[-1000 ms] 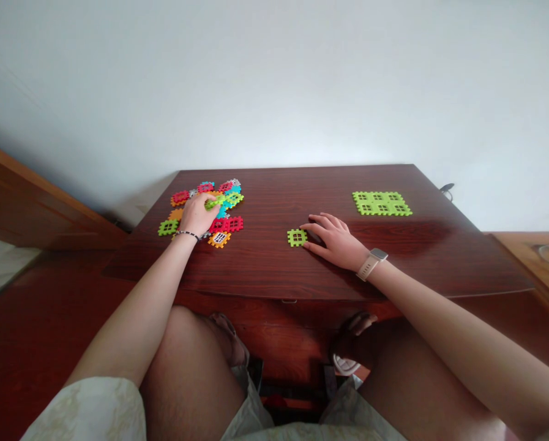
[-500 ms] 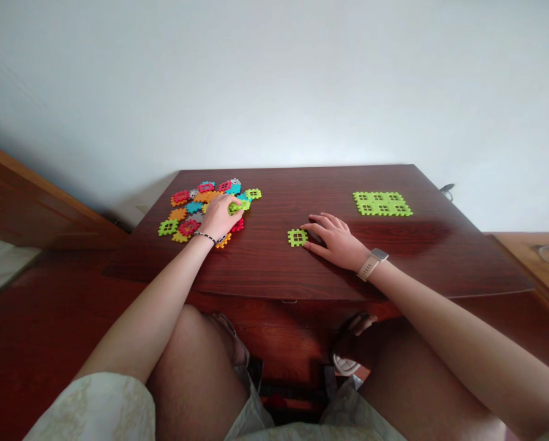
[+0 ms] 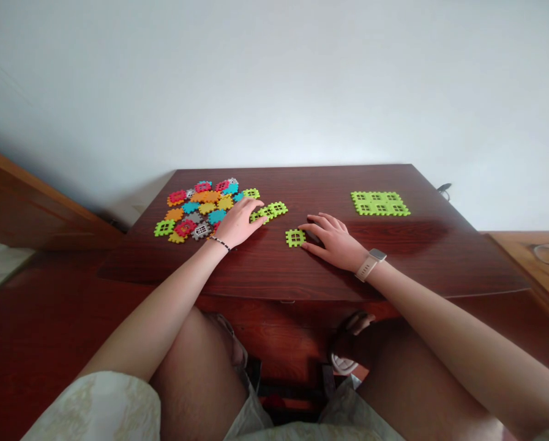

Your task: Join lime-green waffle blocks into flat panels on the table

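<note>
My left hand (image 3: 240, 223) is closed on a short strip of green interlocking window tiles (image 3: 276, 209), thumb at its near edge and fingers over its left part. How many tiles make up the strip is partly hidden. My right hand (image 3: 336, 240) rests on the table with thumb and index finger at the right corners of a single green window tile (image 3: 287, 239), which lies flat. The other fingers stretch out beyond it. To the left of my left hand spreads a pile of mixed tiles (image 3: 191, 208) in red, orange, yellow, blue, grey and green.
A joined green panel of several window tiles (image 3: 379, 211) lies flat at the table's right. The dark wooden table (image 3: 320, 190) backs onto a white wall (image 3: 274, 92). Behind the table's right edge a black cable (image 3: 445, 188) shows.
My left hand has moved right, out of the pile, bringing the green tile strip toward the single tile. My right hand and that tile have stayed in place.
</note>
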A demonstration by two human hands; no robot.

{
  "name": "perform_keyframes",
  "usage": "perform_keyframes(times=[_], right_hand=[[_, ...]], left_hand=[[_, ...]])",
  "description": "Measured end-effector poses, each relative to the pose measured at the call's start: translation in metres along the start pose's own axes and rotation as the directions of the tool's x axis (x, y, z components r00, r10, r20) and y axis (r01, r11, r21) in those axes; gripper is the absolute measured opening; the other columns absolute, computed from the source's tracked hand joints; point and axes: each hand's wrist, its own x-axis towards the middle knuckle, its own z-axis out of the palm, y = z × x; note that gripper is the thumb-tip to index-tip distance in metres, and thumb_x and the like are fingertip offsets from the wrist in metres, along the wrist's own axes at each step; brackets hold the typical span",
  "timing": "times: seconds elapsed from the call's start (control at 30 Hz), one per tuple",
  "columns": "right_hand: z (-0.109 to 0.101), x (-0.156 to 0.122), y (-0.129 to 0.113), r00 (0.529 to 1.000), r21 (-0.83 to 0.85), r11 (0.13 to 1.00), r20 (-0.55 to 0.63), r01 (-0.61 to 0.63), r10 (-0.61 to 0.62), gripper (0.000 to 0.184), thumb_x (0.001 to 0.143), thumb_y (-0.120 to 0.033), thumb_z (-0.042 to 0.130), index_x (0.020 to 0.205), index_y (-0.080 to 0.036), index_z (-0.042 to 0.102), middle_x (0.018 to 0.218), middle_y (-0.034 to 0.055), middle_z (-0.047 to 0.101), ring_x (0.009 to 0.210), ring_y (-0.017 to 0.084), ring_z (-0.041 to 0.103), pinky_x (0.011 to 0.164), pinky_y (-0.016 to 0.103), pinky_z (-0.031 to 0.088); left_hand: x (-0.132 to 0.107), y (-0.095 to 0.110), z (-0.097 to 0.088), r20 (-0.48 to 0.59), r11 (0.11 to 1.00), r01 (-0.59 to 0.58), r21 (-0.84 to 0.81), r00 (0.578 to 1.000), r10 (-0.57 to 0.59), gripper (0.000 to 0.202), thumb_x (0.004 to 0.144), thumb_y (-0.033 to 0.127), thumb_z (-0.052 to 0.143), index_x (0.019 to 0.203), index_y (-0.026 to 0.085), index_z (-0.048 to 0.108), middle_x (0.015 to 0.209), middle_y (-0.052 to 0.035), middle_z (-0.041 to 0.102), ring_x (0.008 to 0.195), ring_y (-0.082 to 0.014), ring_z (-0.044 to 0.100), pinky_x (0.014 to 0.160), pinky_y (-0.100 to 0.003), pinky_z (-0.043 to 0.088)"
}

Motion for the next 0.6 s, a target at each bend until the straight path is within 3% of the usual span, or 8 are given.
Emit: perform_keyframes(times=[0.17, 0.3, 0.47, 0.6], right_hand=[[0.002, 0.001, 0.003, 1.0, 0.006, 1.0, 0.002, 0.002, -0.002, 0.058, 0.118, -0.065, 0.054, 0.164, -0.032, 0.066, 0.18, 0.0134, 0.054, 0.171, 0.047, 0.042, 0.137, 0.073, 0.04], [0.003, 0.001, 0.004, 1.0, 0.018, 1.0, -0.005, 0.003, -0.003, 0.059, 0.118, -0.066, 0.052, 0.164, -0.032, 0.066, 0.18, 0.0135, 0.054, 0.171, 0.048, 0.042, 0.136, 0.074, 0.04], [0.002, 0.0, 0.004, 1.0, 0.023, 1.0, 0.001, 0.0, 0.0, 0.059, 0.118, -0.065, 0.052, 0.164, -0.031, 0.066, 0.181, 0.0139, 0.054, 0.171, 0.048, 0.041, 0.137, 0.074, 0.038], [0.002, 0.001, 0.005, 1.0, 0.019, 1.0, 0.008, -0.005, 0.005, 0.059, 0.118, -0.066, 0.052, 0.164, -0.033, 0.066, 0.181, 0.0132, 0.054, 0.172, 0.048, 0.041, 0.136, 0.074, 0.039]], left_hand=[[-0.014, -0.025, -0.026, -0.067, 0.995, 0.078, 0.06, 0.995, -0.074, 0.032, 0.112, 0.039, 0.066, 0.137, 0.02, 0.073, 0.147, -0.015, 0.074, 0.145, -0.0345, 0.068, 0.132, -0.053, 0.051], [-0.031, -0.058, -0.055, -0.159, 0.961, 0.229, 0.153, 0.966, -0.205, 0.034, 0.108, 0.036, 0.064, 0.136, 0.019, 0.076, 0.146, -0.015, 0.077, 0.144, -0.0357, 0.067, 0.134, -0.053, 0.049], [-0.059, -0.094, -0.076, -0.244, 0.822, 0.511, 0.25, 0.855, -0.458, 0.037, 0.106, 0.032, 0.06, 0.133, 0.017, 0.08, 0.144, -0.0182, 0.078, 0.141, -0.0406, 0.068, 0.131, -0.058, 0.05], [-0.084, -0.123, -0.087, -0.277, 0.728, 0.631, 0.27, 0.775, -0.568, 0.042, 0.106, 0.032, 0.056, 0.137, 0.016, 0.079, 0.147, -0.0233, 0.075, 0.143, -0.0449, 0.065, 0.128, -0.064, 0.05]])
